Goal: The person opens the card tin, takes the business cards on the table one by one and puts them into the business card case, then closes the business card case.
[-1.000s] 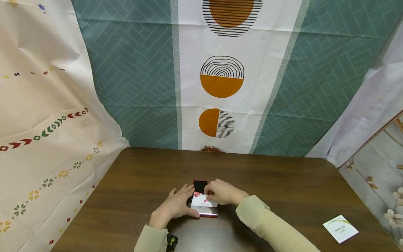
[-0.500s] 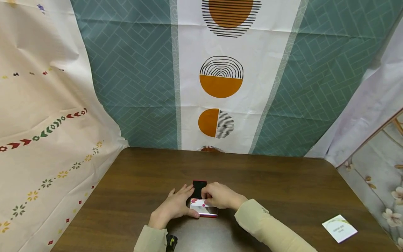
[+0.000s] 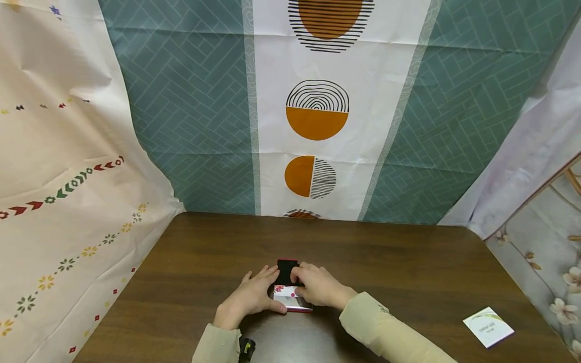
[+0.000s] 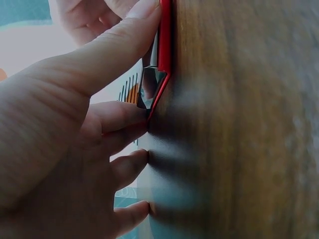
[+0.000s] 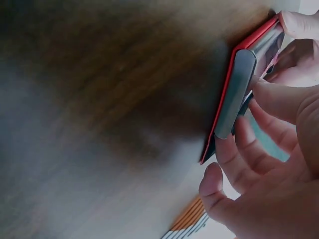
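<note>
A red-edged card case [image 3: 297, 302] with a silvery front lies on the table, its black flap [image 3: 286, 271] folded out on the far side. From its far edge shows a strip of a white business card [image 3: 283, 291] with red flowers. My left hand [image 3: 251, 297] is spread at the left; its thumb presses the near part of the case and its fingertips touch beside the flap. My right hand [image 3: 321, 287] curls over the right part, pinching at the card with thumb and finger. In the right wrist view, the thumb meets the case's metal side [image 5: 237, 94].
A white printed card or card stack [image 3: 488, 326] lies at the right on the brown wooden table [image 3: 386, 262]. Patterned cloths [image 3: 209, 126] hang behind the table and at both sides. A dark strap [image 3: 246, 349] is at my left wrist.
The right hand has moved the business card toward me, and more of it is now hidden under the silvery front of the case. The left hand has stayed in place.
</note>
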Demonstrator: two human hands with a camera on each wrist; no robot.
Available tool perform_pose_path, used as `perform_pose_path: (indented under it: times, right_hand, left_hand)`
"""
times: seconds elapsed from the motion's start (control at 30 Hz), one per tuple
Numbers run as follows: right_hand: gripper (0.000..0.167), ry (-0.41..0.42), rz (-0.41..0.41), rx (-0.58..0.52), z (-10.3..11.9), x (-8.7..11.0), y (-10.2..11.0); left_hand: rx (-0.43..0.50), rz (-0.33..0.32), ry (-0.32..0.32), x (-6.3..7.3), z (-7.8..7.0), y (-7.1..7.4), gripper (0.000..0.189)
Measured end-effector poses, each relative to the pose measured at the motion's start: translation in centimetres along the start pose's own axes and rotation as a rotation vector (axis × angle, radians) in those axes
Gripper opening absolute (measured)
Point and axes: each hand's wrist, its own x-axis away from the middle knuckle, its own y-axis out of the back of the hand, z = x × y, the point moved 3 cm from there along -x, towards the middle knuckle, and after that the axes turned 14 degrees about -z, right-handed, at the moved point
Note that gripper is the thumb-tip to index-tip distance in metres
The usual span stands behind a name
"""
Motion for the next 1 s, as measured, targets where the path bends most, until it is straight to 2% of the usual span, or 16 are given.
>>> perform_pose_path:
  times: [0.1, 0.23, 0.37, 0.5, 0.63, 0.8, 1.0]
  right_hand:
    - [0.021, -0.052, -0.030, 0.027, -0.3, 0.2, 0.1]
    - [0.033, -0.149, -0.114, 0.081, -1.2, 0.7, 0.8]
    - [0.033, -0.274, -0.213, 0.137, -2.8, 1.1, 2.6]
    - [0.035, -0.389, -0.267, 0.224, -5.4, 1.6, 4.8]
    - [0.041, -0.489, -0.270, 0.226, -8.4, 3.2, 6.9]
    - [0.050, -0.600, -0.239, 0.183, -11.7, 6.5, 9.1]
    - [0.075, -0.745, -0.167, 0.193, -15.4, 11.1, 12.2]
  left_hand:
    - [-0.006, -0.002, 0.005, 0.0, 0.1, 0.0, 0.098]
    - [-0.012, -0.003, -0.001, -0.1, 0.1, -0.1, 0.098]
    - [0.001, -0.005, 0.002, 0.0, 0.2, 0.0, 0.098]
    - [0.012, -0.011, 0.015, 0.0, 0.3, 0.3, 0.098]
    - [0.012, -0.011, 0.017, 0.1, 0.3, 0.4, 0.098]
    - [0.009, -0.015, 0.002, 0.1, 0.1, 0.6, 0.097]
    - [0.006, -0.012, 0.000, 0.1, 0.0, 0.5, 0.098]
